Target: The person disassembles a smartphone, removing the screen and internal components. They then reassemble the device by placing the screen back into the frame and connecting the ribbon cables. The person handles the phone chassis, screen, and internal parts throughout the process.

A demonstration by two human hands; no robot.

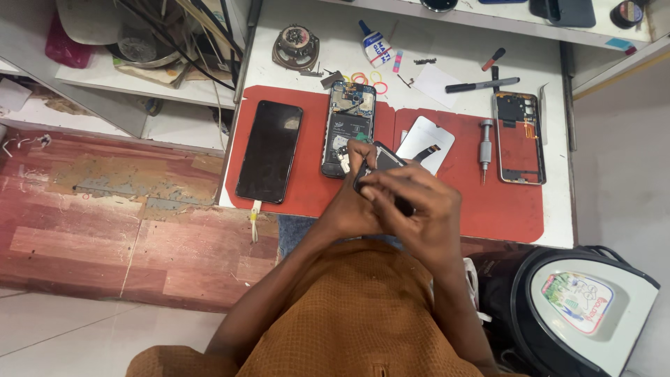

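White bench top carries two red rubber work mats side by side. Black clothes iron with pale sole plate sits at lower right, off the bench. Intact black slab phone, screen dark, lies on the left mat; just right of it an opened phone body with exposed battery and boards. On the right mat: a silver-grey back cover with flex cable, a bare phone frame, reddish inside, and between them a short metal precision screwdriver, upright in view.

Both hands meet over the mat seam, above the bench's near edge. Left hand and right hand together pinch a small flat black phone part, fingers curled closed around it. Exact nature of the part: cannot tell.
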